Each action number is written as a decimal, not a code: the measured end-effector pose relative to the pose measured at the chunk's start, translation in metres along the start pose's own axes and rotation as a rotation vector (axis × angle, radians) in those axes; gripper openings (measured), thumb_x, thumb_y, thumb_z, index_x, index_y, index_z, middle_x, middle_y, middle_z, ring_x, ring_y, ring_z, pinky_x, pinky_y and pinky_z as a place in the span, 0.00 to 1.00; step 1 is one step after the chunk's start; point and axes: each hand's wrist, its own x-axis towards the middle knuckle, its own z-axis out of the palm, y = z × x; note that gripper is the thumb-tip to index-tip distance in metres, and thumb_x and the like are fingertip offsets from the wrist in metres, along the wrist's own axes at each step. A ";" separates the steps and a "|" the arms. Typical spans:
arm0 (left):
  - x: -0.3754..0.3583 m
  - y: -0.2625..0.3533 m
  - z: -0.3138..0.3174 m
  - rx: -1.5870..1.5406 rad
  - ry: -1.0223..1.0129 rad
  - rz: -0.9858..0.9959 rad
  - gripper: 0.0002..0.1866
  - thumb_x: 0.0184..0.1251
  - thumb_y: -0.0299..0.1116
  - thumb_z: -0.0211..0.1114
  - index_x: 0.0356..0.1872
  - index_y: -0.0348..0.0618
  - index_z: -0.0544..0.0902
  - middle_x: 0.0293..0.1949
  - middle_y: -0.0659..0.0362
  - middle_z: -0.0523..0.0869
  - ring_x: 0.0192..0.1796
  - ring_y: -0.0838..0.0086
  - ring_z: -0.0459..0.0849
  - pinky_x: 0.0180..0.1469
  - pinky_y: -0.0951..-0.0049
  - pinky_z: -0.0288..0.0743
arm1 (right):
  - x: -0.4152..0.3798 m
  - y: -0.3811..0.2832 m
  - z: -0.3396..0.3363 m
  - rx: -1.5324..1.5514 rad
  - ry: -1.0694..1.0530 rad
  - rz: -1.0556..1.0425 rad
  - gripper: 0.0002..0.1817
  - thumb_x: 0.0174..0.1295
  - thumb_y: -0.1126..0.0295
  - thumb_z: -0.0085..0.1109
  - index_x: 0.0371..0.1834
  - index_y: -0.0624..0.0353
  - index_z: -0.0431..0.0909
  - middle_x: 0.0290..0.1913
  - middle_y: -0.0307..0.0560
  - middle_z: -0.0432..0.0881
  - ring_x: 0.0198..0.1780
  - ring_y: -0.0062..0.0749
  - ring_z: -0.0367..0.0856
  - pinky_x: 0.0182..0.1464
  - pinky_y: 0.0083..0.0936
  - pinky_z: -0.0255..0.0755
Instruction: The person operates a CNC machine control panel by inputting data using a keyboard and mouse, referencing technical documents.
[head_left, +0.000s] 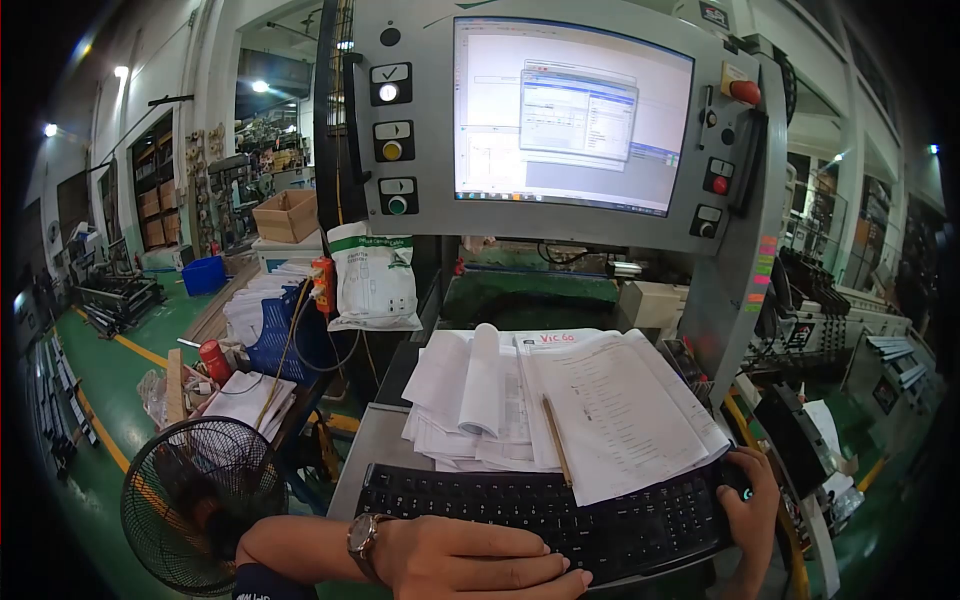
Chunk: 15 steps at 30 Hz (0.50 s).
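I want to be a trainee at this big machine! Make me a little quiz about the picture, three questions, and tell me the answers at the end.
1. True or false: the wristwatch is on the person's right wrist.
2. Pick one. What lies on top of the printed sheets?
A) scissors
B) a pencil
C) a spoon
3. Fill in the gap: the left hand covers part of the black ____ in this view.

Key:
1. False; it is on the left wrist.
2. B
3. keyboard
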 end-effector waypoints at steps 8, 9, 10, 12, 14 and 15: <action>0.005 -0.003 -0.009 -0.028 -0.096 0.000 0.11 0.76 0.32 0.60 0.30 0.41 0.81 0.39 0.45 0.94 0.34 0.62 0.92 0.43 0.64 0.85 | 0.000 0.000 0.000 -0.004 -0.002 -0.001 0.28 0.47 0.73 0.67 0.57 0.67 0.84 0.65 0.56 0.84 0.65 0.52 0.84 0.71 0.39 0.74; 0.005 -0.004 -0.009 -0.039 -0.099 0.000 0.11 0.76 0.31 0.60 0.30 0.41 0.80 0.38 0.45 0.94 0.34 0.62 0.92 0.43 0.64 0.85 | 0.000 0.000 0.000 -0.001 -0.003 -0.004 0.28 0.47 0.73 0.67 0.57 0.67 0.84 0.65 0.56 0.84 0.65 0.52 0.84 0.71 0.39 0.74; 0.005 -0.004 -0.009 -0.046 -0.101 0.001 0.11 0.76 0.31 0.60 0.29 0.42 0.80 0.38 0.45 0.93 0.34 0.62 0.92 0.43 0.64 0.85 | 0.000 0.000 0.000 0.002 -0.003 -0.007 0.28 0.47 0.73 0.67 0.57 0.67 0.84 0.65 0.56 0.84 0.65 0.52 0.84 0.71 0.39 0.74; 0.005 -0.005 -0.010 -0.057 -0.106 0.005 0.12 0.76 0.31 0.60 0.28 0.42 0.79 0.38 0.44 0.93 0.34 0.61 0.92 0.44 0.64 0.86 | 0.000 -0.001 0.000 0.008 -0.004 -0.002 0.28 0.47 0.73 0.67 0.57 0.67 0.84 0.65 0.56 0.84 0.66 0.51 0.84 0.71 0.39 0.74; 0.005 -0.005 -0.010 -0.066 -0.110 0.005 0.12 0.76 0.31 0.60 0.28 0.42 0.78 0.38 0.44 0.93 0.34 0.61 0.92 0.44 0.63 0.86 | 0.000 -0.004 0.000 0.014 -0.004 0.015 0.28 0.47 0.73 0.67 0.57 0.67 0.84 0.65 0.56 0.84 0.66 0.52 0.84 0.71 0.39 0.74; 0.004 -0.004 -0.010 -0.072 -0.111 0.002 0.12 0.76 0.30 0.59 0.28 0.41 0.78 0.38 0.44 0.93 0.34 0.61 0.92 0.44 0.63 0.86 | 0.000 -0.003 0.000 0.015 -0.004 0.010 0.28 0.47 0.73 0.67 0.57 0.67 0.85 0.65 0.56 0.84 0.66 0.52 0.84 0.71 0.39 0.74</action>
